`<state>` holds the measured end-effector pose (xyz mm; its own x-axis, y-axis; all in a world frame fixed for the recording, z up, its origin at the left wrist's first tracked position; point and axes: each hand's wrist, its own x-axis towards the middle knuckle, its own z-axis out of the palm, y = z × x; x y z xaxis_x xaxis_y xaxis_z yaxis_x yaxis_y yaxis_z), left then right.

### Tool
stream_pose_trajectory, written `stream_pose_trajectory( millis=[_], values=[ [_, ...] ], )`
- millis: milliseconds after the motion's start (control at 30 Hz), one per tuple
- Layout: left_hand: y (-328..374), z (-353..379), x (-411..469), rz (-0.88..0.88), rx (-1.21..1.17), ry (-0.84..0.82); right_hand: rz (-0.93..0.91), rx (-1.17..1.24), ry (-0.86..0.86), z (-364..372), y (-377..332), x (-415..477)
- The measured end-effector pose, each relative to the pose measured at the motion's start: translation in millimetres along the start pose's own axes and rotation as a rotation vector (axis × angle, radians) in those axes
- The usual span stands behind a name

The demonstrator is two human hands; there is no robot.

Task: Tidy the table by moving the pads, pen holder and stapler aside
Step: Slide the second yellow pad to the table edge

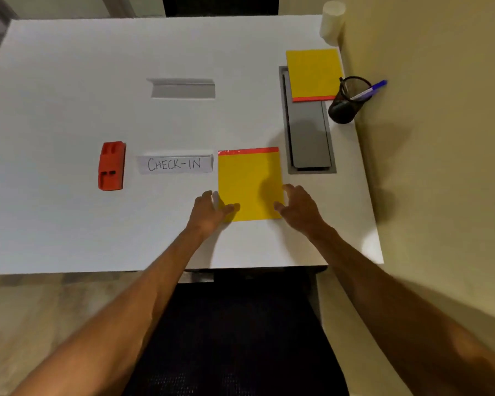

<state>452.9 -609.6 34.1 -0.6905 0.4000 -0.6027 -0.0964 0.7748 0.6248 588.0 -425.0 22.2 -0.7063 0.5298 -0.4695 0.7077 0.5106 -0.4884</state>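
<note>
A yellow pad [249, 178] with a red top strip lies flat near the table's front, right of centre. My left hand [210, 210] rests at its lower left corner, thumb on the pad. Beside the pad's lower right edge hovers my right hand [299, 207], fingers spread and holding nothing. A second yellow pad [313, 72] lies at the back right, partly over the grey cable hatch. A black mesh pen holder [347, 101] with a blue pen stands at the right edge. The red stapler [112, 165] lies at the left.
A "CHECK-IN" label [175, 164] sits between stapler and near pad. A folded grey card [182, 88] lies further back. The grey cable hatch [309, 144] is set in the white table [69, 230]. A white cylinder [332, 21] stands at the back right corner by the wall.
</note>
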Motion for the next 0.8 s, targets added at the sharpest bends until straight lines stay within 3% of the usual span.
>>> stream_pose_trajectory(
  millis=[267,533,800],
  values=[
    [8,26,27,-0.139,0.009,0.056,0.141,0.159,0.081,19,4,37],
    [5,13,49,-0.331,-0.409,0.052,0.443,0.529,0.081,18,8,68],
    [4,9,49,-0.354,-0.538,0.004,0.506,0.615,0.066,9,20,81]
  ],
)
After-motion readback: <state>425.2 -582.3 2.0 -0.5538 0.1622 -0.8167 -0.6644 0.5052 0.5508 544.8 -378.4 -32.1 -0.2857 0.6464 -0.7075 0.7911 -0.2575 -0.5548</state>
